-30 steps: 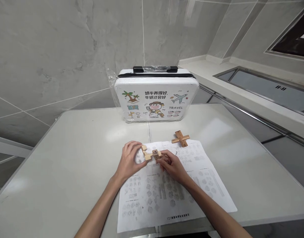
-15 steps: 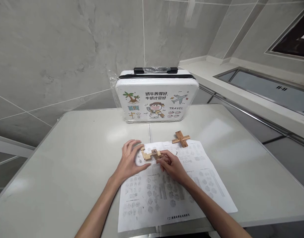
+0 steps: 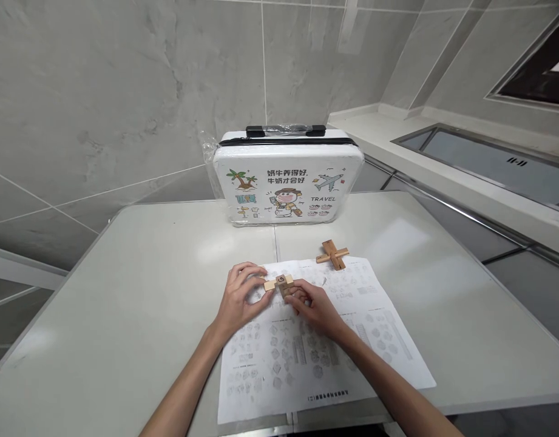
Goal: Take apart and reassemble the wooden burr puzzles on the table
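Over the top part of a printed sheet (image 3: 352,364), both hands are at a small group of wooden burr puzzle pieces (image 3: 280,280), pale ones joined with a darker one marked on its end. My left hand (image 3: 240,297) pinches the pale left end between thumb and fingers. From the right, my right hand (image 3: 315,303) grips the darker piece and the right end, its fingertips partly hidden behind the wood. Farther back, at the sheet's top edge, lies a brown cross-shaped wooden assembly (image 3: 332,255), touched by neither hand.
A white cartoon-printed case (image 3: 288,188) in clear plastic stands upright at the back of the pale table (image 3: 147,291). A grey tiled wall (image 3: 124,91) rises behind it. To the right runs a white counter (image 3: 374,121) with a glass-topped panel (image 3: 479,158).
My left thumb and fingers have closed onto the pale end of the pieces. The wooden group has turned slightly; the cross-shaped assembly stays put.
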Motion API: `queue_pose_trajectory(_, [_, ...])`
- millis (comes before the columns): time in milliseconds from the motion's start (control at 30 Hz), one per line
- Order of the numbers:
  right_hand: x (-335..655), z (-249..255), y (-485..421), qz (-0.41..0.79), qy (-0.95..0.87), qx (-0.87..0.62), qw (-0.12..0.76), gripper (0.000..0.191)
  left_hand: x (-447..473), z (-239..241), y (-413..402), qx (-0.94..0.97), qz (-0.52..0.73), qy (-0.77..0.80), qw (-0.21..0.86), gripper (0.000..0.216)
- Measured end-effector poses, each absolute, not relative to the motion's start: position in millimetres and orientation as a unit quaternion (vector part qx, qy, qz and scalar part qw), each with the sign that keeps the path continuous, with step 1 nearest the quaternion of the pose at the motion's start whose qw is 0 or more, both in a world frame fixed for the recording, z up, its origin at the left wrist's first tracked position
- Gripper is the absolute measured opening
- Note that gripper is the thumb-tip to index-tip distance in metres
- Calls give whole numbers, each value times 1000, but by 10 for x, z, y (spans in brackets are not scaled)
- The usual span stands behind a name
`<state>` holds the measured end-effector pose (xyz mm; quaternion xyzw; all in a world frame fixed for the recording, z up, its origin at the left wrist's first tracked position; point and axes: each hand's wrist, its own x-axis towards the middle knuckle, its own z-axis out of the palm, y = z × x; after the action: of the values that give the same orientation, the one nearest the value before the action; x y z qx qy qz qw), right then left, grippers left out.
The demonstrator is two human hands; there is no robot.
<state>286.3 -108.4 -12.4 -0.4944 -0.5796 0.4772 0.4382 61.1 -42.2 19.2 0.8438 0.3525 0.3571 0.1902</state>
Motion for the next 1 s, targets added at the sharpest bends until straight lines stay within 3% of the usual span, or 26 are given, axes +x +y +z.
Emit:
queue_pose_trajectory(200, [2822, -89, -1104, 478, -592, -477, 440, 28, 669, 255, -484, 813, 402, 380, 180, 8])
queue_pose_trajectory(400, [2725, 27, -1062, 385, -598, -563, 421, 14, 395, 253, -484, 797, 391, 457, 55, 11])
queue_pose_trajectory(633, [2603, 52, -884, 256, -614, -691, 282, 9, 268, 133, -520, 816, 324, 478, -24, 17])
queue_pose_trajectory(1000, [2361, 221, -779, 183, -650, -726, 129, 11, 423, 123, -598, 867, 255, 428, -1, 25])
